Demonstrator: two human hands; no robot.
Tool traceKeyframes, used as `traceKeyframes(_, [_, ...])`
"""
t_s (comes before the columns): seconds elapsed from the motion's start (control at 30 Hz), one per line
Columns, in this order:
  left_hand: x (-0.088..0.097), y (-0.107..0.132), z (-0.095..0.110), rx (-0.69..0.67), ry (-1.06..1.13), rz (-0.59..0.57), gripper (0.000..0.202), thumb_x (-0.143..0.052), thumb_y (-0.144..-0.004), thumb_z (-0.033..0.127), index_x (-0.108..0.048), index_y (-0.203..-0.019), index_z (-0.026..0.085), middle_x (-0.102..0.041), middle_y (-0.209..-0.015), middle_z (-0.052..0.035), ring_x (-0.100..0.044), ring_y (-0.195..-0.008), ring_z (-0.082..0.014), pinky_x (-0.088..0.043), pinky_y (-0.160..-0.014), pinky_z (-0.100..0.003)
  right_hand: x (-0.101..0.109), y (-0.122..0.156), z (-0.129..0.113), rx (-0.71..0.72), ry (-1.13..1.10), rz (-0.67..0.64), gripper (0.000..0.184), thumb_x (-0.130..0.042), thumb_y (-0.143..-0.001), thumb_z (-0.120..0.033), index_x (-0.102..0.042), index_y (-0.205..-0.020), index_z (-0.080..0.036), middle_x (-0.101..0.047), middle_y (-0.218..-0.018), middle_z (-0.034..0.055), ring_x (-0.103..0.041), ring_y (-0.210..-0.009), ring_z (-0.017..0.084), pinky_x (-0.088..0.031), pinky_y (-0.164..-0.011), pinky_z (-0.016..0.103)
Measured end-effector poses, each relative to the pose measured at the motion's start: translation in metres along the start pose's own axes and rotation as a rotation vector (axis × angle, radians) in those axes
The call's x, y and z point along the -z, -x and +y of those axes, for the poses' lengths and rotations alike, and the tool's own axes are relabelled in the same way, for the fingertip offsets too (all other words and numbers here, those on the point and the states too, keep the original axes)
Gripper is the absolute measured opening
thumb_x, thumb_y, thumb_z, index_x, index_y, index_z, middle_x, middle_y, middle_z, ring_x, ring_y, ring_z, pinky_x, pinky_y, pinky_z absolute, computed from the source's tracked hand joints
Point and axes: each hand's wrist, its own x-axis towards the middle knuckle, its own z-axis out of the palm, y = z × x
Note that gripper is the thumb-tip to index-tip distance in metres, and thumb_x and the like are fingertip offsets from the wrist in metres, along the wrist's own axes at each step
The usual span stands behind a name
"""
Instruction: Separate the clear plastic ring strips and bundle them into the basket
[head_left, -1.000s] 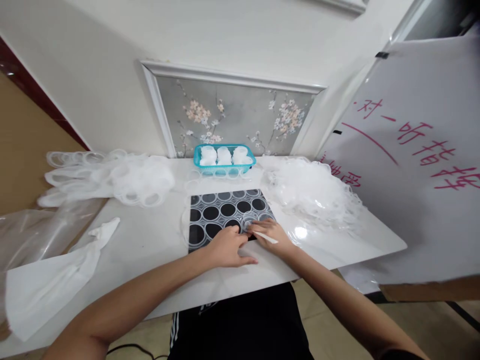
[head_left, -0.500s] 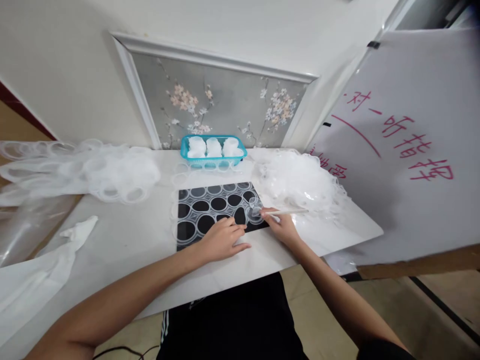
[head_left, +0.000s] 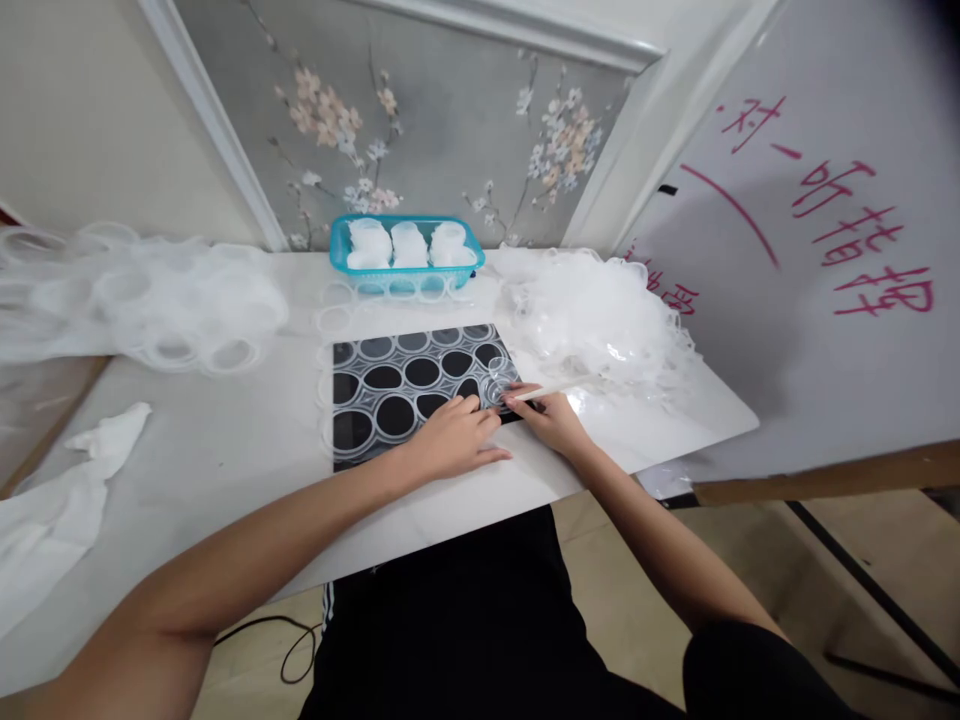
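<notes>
The right hand has drawn back in toward the left — a moment ago it was out by the heap, the thin pale stick swung wide; now its fingers pinch that stick with the tip at a clear round lid. The left hand lies flat and open, pressing the black mat. The lid sits at the mat's right edge, see-through, possibly lifted slightly — hard to tell.
</notes>
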Motion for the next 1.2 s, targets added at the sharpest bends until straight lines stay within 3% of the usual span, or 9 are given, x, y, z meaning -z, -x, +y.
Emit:
traceKeyframes(0.17, [0.004, -0.001, 0.003, 0.031, 0.087, -0.044, 0.070, -0.040, -0.080, 0.074, -0.058, -0.109, 0.013, -0.064, -0.090, -0.0096, -0.048, -0.088, -0.0254, -0.034, -0.078, -0.036, -0.004, 0.002, -0.003, 0.190, 0.257, -0.038, 0.026, -0.046, -0.091, -0.029, -0.071, -0.094, -0.023, -0.072, -0.105, 0.0049, -0.060, -0.113, 0.023, -0.044, -0.096, 0.036])
traceKeyframes(0.27, [0.006, -0.002, 0.002, 0.080, 0.148, -0.055, 0.084, -0.043, -0.068, 0.083, -0.057, -0.113, 0.014, -0.061, -0.085, -0.0093, -0.048, -0.085, -0.0253, -0.036, -0.077, -0.035, 0.006, -0.015, -0.007, 0.312, 0.493, -0.108, 0.026, -0.045, -0.090, -0.026, -0.069, -0.100, -0.021, -0.073, -0.100, 0.0074, -0.064, -0.096, 0.025, -0.043, -0.088, 0.038])
traceKeyframes(0.3, [0.007, -0.002, 0.002, 0.101, 0.166, -0.057, 0.087, -0.044, -0.066, 0.085, -0.057, -0.114, 0.014, -0.060, -0.085, -0.0095, -0.048, -0.084, -0.0252, -0.037, -0.077, -0.035, 0.014, -0.025, -0.008, 0.295, 0.535, -0.043, 0.027, -0.044, -0.090, -0.027, -0.068, -0.101, -0.019, -0.073, -0.097, 0.0084, -0.065, -0.090, 0.024, -0.043, -0.086, 0.037])
traceKeyframes(0.47, [0.007, 0.003, -0.003, 0.101, 0.231, -0.081, 0.079, -0.047, -0.069, 0.081, -0.058, -0.116, 0.018, -0.063, -0.108, -0.0110, -0.048, -0.094, -0.0252, -0.037, -0.079, -0.034, 0.064, -0.071, -0.006, -0.029, 0.521, 0.653, 0.037, -0.033, -0.094, -0.030, -0.067, -0.102, -0.016, -0.071, -0.095, 0.0110, -0.064, -0.088, 0.025, -0.046, -0.083, 0.037])
traceKeyframes(0.63, [0.005, 0.006, -0.003, 0.009, 0.175, -0.039, 0.067, -0.045, -0.079, 0.072, -0.058, -0.118, 0.019, -0.057, -0.130, -0.0066, -0.048, -0.098, -0.0241, -0.035, -0.082, -0.035, 0.073, -0.061, 0.004, -0.141, 0.577, 0.587, 0.024, -0.055, -0.082, -0.030, -0.072, -0.089, -0.014, -0.062, -0.120, 0.0202, -0.053, -0.117, 0.035, -0.041, -0.096, 0.049])
traceKeyframes(0.8, [0.009, 0.008, 0.002, -0.158, 0.077, 0.012, 0.053, -0.043, -0.087, 0.062, -0.059, -0.114, 0.020, -0.055, -0.134, -0.0064, -0.050, -0.098, -0.0231, -0.034, -0.082, -0.035, 0.055, -0.038, 0.004, -0.063, 0.546, 0.723, 0.027, -0.054, -0.085, -0.035, -0.073, -0.092, -0.017, -0.044, -0.142, 0.0155, -0.034, -0.134, 0.038, -0.030, -0.104, 0.059])
traceKeyframes(0.87, [0.015, 0.011, 0.003, -0.209, 0.052, 0.015, 0.048, -0.042, -0.089, 0.059, -0.061, -0.108, 0.019, -0.062, -0.123, -0.0074, -0.052, -0.094, -0.0219, -0.034, -0.079, -0.034, 0.048, -0.037, 0.001, -0.011, 0.497, 0.686, 0.028, -0.052, -0.086, -0.036, -0.073, -0.091, -0.018, -0.052, -0.135, 0.0143, -0.038, -0.133, 0.035, -0.032, -0.104, 0.056])
traceKeyframes(1.07, [0.043, 0.037, -0.007, -0.264, 0.028, 0.000, 0.038, -0.044, -0.092, 0.051, -0.062, -0.095, 0.017, -0.069, -0.097, -0.0064, -0.053, -0.082, -0.0189, -0.036, -0.074, -0.032, 0.020, -0.047, 0.004, -0.013, 0.250, 0.120, 0.024, -0.052, -0.086, -0.033, -0.073, -0.089, -0.020, -0.074, -0.100, 0.0069, -0.065, -0.104, 0.029, -0.050, -0.091, 0.042])
traceKeyframes(1.2, [0.050, 0.078, -0.031, -0.207, 0.038, 0.072, 0.027, -0.049, -0.092, 0.041, -0.063, -0.096, 0.018, -0.069, -0.097, -0.0050, -0.055, -0.081, -0.0174, -0.039, -0.073, -0.032, 0.014, -0.049, 0.013, -0.104, 0.195, 0.148, 0.031, -0.052, -0.086, -0.040, -0.074, -0.087, -0.018, -0.075, -0.093, 0.0059, -0.070, -0.088, 0.029, -0.054, -0.080, 0.039])
